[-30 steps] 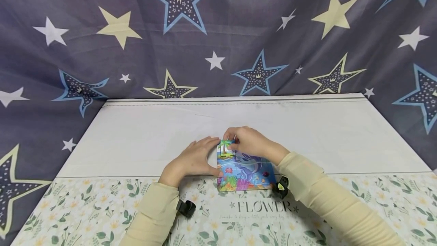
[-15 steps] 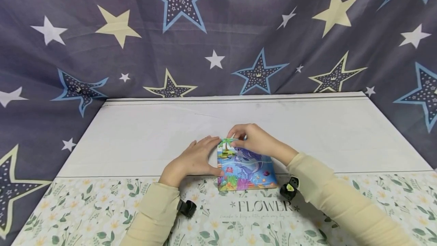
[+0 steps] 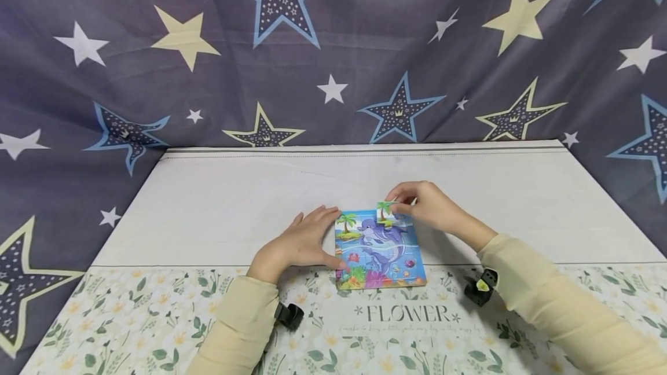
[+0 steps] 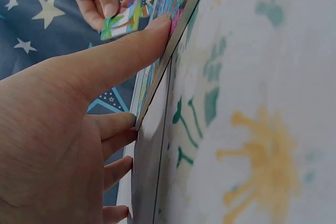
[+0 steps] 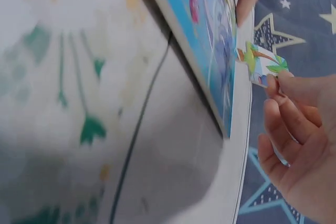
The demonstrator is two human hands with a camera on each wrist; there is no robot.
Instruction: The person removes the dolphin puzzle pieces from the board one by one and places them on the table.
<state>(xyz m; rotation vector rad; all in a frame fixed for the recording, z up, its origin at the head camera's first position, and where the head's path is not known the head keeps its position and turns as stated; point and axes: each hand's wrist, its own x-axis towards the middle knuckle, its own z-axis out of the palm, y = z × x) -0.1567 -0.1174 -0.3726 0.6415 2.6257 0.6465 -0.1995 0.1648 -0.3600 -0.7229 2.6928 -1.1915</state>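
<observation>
"Puzzle piece, the one with a palm tree: where is it?"

"Held up over the dolphin puzzle, near its far edge; the grip of the right hand pinches it."

"And the left hand?"

"Its grip is spread, thumb and forefinger touching the puzzle's left side. The puzzle rests on the table."

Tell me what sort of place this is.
Probably an indoor table set up for filming, though I can't be certain: a star-print curtain encloses its back and sides, flower-print cloth covers the near part, and each wrist wears a small black camera.
</observation>
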